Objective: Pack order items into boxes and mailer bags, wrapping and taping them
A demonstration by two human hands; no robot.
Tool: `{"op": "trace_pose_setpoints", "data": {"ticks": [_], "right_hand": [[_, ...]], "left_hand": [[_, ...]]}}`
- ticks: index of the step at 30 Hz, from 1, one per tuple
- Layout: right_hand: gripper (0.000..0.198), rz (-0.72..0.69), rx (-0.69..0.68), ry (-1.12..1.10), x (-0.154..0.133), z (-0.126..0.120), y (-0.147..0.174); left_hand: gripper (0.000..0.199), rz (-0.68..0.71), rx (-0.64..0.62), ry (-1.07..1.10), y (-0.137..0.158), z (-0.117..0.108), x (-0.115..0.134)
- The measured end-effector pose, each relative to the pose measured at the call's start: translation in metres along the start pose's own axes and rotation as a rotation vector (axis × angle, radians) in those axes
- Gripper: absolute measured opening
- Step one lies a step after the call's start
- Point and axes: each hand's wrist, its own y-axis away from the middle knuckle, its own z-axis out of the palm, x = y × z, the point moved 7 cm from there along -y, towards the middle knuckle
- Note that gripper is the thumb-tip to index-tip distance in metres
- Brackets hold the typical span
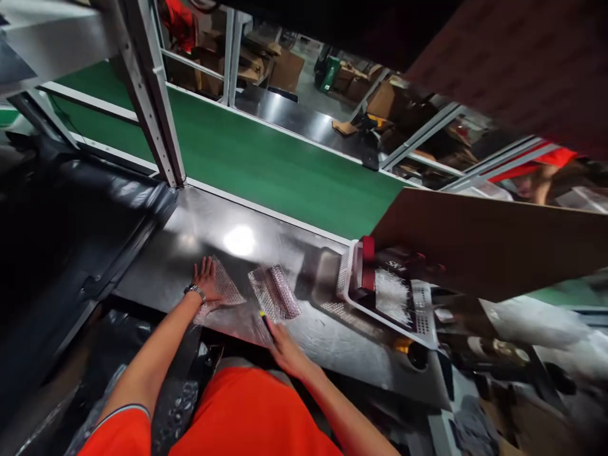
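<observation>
My left hand point(207, 283) lies flat with fingers spread on a clear piece of bubble wrap point(228, 286) on the metal worktop point(313, 342). In my right hand point(288, 349) is a slim dark utility knife point(267, 324) with a yellow end; its blade is too blurred to make out. Just beyond the knife rests a folded, pinkish bundle of bubble wrap point(275, 292), apart from the piece under my left hand. Whether anything is inside the bundle, I cannot tell.
On the right a white basket point(346, 272) holds a dark red box with white shredded filler point(392, 294). A large cardboard flap point(484, 240) hangs over it. A green conveyor belt point(266, 168) runs behind the worktop; a metal post point(159, 107) rises at left, near black plastic point(61, 247).
</observation>
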Motion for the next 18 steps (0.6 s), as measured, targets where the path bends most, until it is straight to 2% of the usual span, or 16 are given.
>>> {"op": "trace_pose_setpoints", "data": {"ticks": [2,4,5,7,9,10,12,13,15,17,18], "right_hand": [[0.104,-0.068,0.012,0.180,-0.051,0.009,-0.066],[0.097,-0.074,0.020,0.306,-0.089,0.022,-0.121],[0.091,-0.082,0.017,0.327,-0.101,0.027,-0.141],[0.072,-0.108,0.052,0.336,-0.110,0.026,-0.160],[0.056,-0.109,0.161,0.345,-0.100,0.007,-0.154],[0.054,-0.084,0.239,0.351,-0.088,-0.009,-0.144],[0.062,0.021,0.406,0.365,-0.055,-0.048,-0.117],[0.069,0.095,0.469,0.371,-0.037,-0.066,-0.103],[0.085,0.218,0.528,0.373,-0.007,-0.094,-0.081],[0.095,0.285,0.473,0.347,0.014,-0.102,-0.071],[0.095,0.308,0.415,0.332,0.020,-0.100,-0.071]], "left_hand": [[0.153,0.005,0.027,0.018,-0.006,-0.014,-0.012],[0.142,0.009,0.046,0.019,-0.006,-0.027,-0.018],[0.131,0.005,0.083,0.027,-0.003,-0.034,-0.019],[0.107,-0.002,0.249,0.075,0.009,-0.048,-0.012],[0.088,0.031,0.484,0.190,0.029,-0.055,0.012],[0.079,0.059,0.585,0.272,0.041,-0.052,0.031],[0.065,0.117,0.659,0.451,0.058,-0.033,0.081],[0.061,0.101,0.635,0.538,0.062,-0.019,0.107],[0.063,0.068,0.494,0.592,0.063,0.011,0.161],[0.064,0.077,0.343,0.540,0.062,0.030,0.204],[0.063,0.070,0.273,0.500,0.060,0.037,0.217]]}}
